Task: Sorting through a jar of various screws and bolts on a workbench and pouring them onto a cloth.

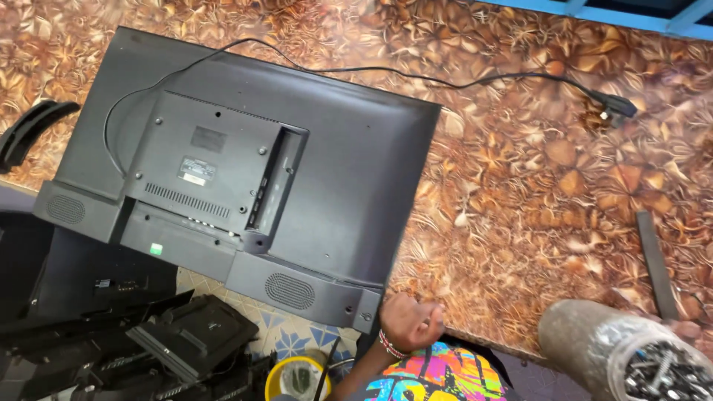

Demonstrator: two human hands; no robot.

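On top of our workbench (520, 186), which is covered in a glossy brown-and-orange sheet with a swirly leaf pattern, we've got a flat-screen TV (356, 178) lying face down. Its back is matte black plastic, boxy in the middle with a raised panel, vent slots, a few screw holes and two mesh speaker grilles along the lower edge. One corner of it hangs past the table edge. A thin black power cord (460, 78) loops off the back and snakes across the tabletop to a plug near the far right.

Our left hand (412, 323) is balled into a fist right at the TV's lower corner, beaded band on the wrist; can't tell if anything's pinched inside it. Our right hand (687, 327) is mostly hidden, fingertips just showing, wrapped around a grimy clear jar (601, 345) stuffed with dark screws. A flat black bar (657, 263) lies just beyond it.

Down below, patterned floor tiles (290, 334), a heap of black TV parts (171, 341) and a yellow tub (297, 375). Blue frame along the far edge.
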